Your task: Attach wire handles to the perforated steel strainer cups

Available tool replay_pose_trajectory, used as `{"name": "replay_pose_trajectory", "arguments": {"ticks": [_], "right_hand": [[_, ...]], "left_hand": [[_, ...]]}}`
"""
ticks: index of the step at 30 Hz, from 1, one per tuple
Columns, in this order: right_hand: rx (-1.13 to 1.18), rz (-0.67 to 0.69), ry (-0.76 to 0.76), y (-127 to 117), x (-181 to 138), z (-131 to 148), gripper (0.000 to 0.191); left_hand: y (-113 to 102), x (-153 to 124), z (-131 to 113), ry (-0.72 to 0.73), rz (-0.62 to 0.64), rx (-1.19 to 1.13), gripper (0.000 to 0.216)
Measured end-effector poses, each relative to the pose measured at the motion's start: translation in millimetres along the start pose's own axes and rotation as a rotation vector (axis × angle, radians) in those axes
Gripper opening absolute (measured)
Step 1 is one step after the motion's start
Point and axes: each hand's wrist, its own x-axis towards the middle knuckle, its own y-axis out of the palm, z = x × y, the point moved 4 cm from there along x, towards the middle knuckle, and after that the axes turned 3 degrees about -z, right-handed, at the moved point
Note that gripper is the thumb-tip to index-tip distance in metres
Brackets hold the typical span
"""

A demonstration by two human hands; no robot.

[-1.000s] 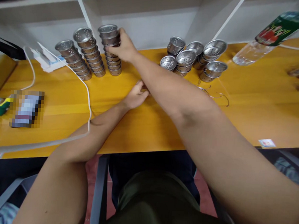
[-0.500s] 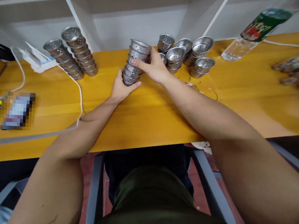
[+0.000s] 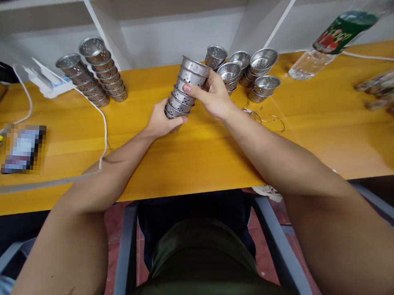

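Between my hands is a stack of perforated metal cups (image 3: 186, 87), nested in one another and leaning to the right at the top. My left hand (image 3: 161, 119) is wrapped round the lower part, its thumb across the front. Higher up, my right hand (image 3: 213, 95) grips the stack from the right side, thumb on the front; its other fingers are mostly hidden behind the cups. Just past my right hand stand several shorter groups of the same cups (image 3: 265, 61). Two tall stacks of cups (image 3: 95, 51) lean at the left.
Thin wire rings (image 3: 252, 113) lie right of my right forearm. Behind them a clear bottle (image 3: 309, 65) with a green label stands on the yellow table (image 3: 182, 164). A white cable (image 3: 105, 128) crosses my left forearm. A phone (image 3: 23, 149) lies at left, plastic-wrapped items (image 3: 387, 90) at right.
Both hands have moved the held stack slightly right and closer to me. It now tilts more, its top leaning right. The other cups stay where they were.
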Motion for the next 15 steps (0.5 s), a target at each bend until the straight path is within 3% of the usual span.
{"name": "replay_pose_trajectory", "arguments": {"ticks": [5,10,12,15], "right_hand": [[0.04,0.017,0.008,-4,-6,8,0.113],[0.096,-0.01,0.066,-13,-11,13,0.117],[0.076,-0.06,0.046,-24,-11,14,0.111],[0.064,-0.21,-0.019,-45,-12,15,0.098]], "left_hand": [[3,-1,-6,-0.015,0.074,-0.091,0.069],[11,-6,-7,-0.108,0.261,-0.266,0.075],[10,-7,-3,-0.103,0.236,-0.214,0.086],[5,-4,7,-0.049,0.099,-0.091,0.101]]}}
